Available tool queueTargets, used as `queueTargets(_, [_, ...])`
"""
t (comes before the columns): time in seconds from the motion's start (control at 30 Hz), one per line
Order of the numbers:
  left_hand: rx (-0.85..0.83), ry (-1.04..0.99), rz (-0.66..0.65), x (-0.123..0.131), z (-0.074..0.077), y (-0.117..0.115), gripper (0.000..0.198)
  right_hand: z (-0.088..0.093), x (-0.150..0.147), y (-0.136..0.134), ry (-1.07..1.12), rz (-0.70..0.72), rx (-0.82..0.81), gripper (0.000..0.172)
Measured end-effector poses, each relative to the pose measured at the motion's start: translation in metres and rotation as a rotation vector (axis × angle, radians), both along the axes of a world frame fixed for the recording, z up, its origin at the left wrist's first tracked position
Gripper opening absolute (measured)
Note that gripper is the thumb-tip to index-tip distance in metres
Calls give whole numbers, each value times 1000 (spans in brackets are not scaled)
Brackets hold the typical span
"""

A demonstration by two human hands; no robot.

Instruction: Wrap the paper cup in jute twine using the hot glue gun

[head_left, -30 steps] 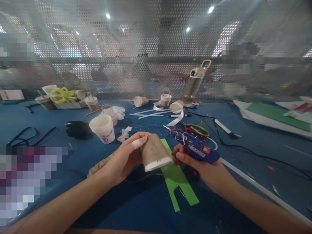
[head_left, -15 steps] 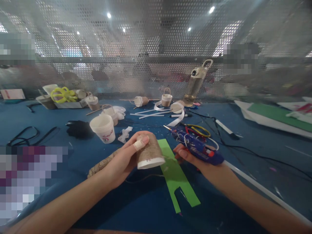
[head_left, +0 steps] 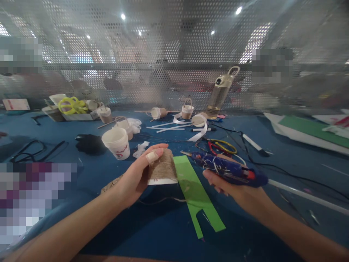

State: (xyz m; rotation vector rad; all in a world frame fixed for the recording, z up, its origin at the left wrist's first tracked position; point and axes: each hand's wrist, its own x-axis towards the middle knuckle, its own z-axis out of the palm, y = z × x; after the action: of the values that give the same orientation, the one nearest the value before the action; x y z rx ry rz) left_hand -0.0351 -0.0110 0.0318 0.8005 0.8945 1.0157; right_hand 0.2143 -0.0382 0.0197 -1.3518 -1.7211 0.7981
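My left hand (head_left: 140, 171) is closed around an upside-down paper cup (head_left: 163, 167) wrapped in brown twine, its white rim facing down toward me. A bandage covers the thumb. A roll of twine (head_left: 112, 183) lies partly hidden behind my left wrist, and a loose strand runs under the cup. In my right hand (head_left: 222, 181) is a blue hot glue gun (head_left: 227, 168), its nozzle pointing left toward the cup but apart from it. A white glue stick (head_left: 308, 196) sticks out at its back. Between both hands lies a green paper strip (head_left: 195, 189) with a notch.
A white paper cup (head_left: 116, 143), small twine baskets (head_left: 187, 110), white ribbon (head_left: 200, 134) and yellow scissors (head_left: 72, 105) lie farther back. A water bottle (head_left: 219, 95) stands before the perforated metal screen (head_left: 169, 47). A black cord (head_left: 283, 169) crosses the right side.
My left hand has turned the twine-wrapped cup and shifted it slightly left. The glue gun has tilted flatter, its nozzle lower, and moved a little right.
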Motion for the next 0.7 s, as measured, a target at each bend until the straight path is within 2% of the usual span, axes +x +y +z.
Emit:
queueTargets(0.07, [17,17,-10,-1,0,0,43,-2,1,-1,27,78,-34,31])
queueTargets(0.27, [72,41,10,0,4,0,45,-3,5,0,32,298,49,24])
queueTargets(0.7, [167,-6,41,-1,8,1,47,1,8,1,-167,270,130,25])
